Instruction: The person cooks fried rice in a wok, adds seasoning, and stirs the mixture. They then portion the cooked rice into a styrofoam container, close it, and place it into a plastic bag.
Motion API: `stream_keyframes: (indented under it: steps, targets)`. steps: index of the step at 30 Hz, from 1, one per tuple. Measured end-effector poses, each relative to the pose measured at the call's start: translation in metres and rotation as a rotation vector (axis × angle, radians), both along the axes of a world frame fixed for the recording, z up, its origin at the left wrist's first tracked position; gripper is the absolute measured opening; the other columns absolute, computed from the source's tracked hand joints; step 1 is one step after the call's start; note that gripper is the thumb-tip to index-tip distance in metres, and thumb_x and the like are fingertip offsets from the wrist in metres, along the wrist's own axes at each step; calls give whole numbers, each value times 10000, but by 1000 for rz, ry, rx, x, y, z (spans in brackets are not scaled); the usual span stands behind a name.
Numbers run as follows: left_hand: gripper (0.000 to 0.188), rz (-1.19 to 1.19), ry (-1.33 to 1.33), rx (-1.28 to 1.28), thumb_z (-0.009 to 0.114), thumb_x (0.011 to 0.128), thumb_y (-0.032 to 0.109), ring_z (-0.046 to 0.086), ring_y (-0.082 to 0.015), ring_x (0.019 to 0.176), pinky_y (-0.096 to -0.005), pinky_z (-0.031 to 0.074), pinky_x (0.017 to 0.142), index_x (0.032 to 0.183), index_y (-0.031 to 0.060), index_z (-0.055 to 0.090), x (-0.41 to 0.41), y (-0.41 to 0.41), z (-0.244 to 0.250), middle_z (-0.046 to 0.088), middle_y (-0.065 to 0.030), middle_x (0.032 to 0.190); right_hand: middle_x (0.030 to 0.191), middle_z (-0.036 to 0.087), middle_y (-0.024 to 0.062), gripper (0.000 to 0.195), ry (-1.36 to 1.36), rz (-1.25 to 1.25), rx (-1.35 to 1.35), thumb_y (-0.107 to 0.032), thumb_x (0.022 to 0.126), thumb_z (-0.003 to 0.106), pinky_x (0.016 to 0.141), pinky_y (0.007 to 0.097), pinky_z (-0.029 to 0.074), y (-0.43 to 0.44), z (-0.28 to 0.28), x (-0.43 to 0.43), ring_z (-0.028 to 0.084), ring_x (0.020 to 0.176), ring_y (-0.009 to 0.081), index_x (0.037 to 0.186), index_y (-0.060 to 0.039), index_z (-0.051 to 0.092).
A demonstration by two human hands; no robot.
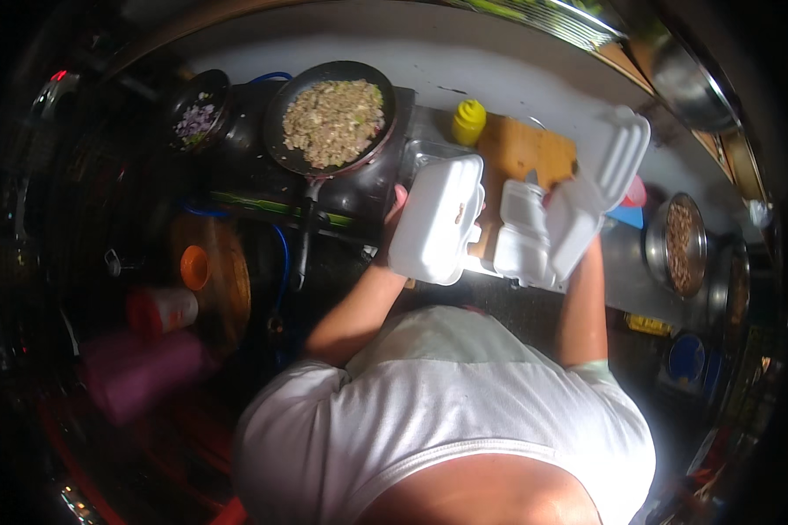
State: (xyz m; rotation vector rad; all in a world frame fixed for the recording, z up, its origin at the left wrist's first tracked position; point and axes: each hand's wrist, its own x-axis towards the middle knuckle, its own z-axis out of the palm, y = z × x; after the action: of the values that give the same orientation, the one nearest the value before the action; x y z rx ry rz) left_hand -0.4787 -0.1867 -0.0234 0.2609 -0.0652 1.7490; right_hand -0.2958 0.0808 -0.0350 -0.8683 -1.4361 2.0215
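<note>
My left hand (pixel 397 207) holds a shut white foam takeout box (pixel 433 223); its thumb shows at the box's left side and a small brown smear marks the lid. At the right, my right hand (pixel 591 246) is mostly hidden behind an open foam takeout box (pixel 574 220) that it grips, the lid raised away from me. Between the two stands another open foam box (pixel 524 230) at the counter's near edge. Beyond it lies a wooden cutting board (pixel 525 147), with a knife blade (pixel 532 176) partly showing.
A frying pan (pixel 335 125) of chopped, cooked food sits on the stove (pixel 404 111), its handle pointing towards me. Behind it is a smaller pan (pixel 200 111) with chopped onion. A yellow squeeze bottle (pixel 469 123) stands by the board. Steel bowls (pixel 658 230) are at the right.
</note>
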Motion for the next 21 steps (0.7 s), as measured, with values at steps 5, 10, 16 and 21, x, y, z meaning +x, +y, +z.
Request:
stream_keyframes:
  steps: [5,10,16,21]
  targets:
    - [840,-178,-141,42,390,879,705,512,-512,1166,-679,470,847,1461,99,354,18,25,-47,385,-232,1460,1113,672,59,287,209,469,313,-87,857,592,939,307,459,-31,41,-69,622,1011,174,1115,14,670]
    - [833,-271,-152,9,376,888,697,484,-504,1208,-686,440,890,1467,99,346,40,41,-37,372,-236,1470,1019,677,5,249,114,619,244,-104,905,594,878,252,468,-46,58,-88,603,937,97,1117,0,674]
    - [825,-210,-116,-179,359,899,687,451,-495,1260,-694,405,941,1475,98,336,76,35,-22,355,-242,1482,806,656,173,245,-339,347,792,-128,838,617,679,350,494,-61,66,-84,632,707,250,1007,49,618]
    - [876,350,-20,-387,304,930,698,369,-395,1366,-581,315,1090,1497,32,253,102,13,-10,336,-192,1513,813,627,285,257,-347,176,959,-126,833,594,724,475,494,-46,52,-84,624,767,451,1013,49,544]
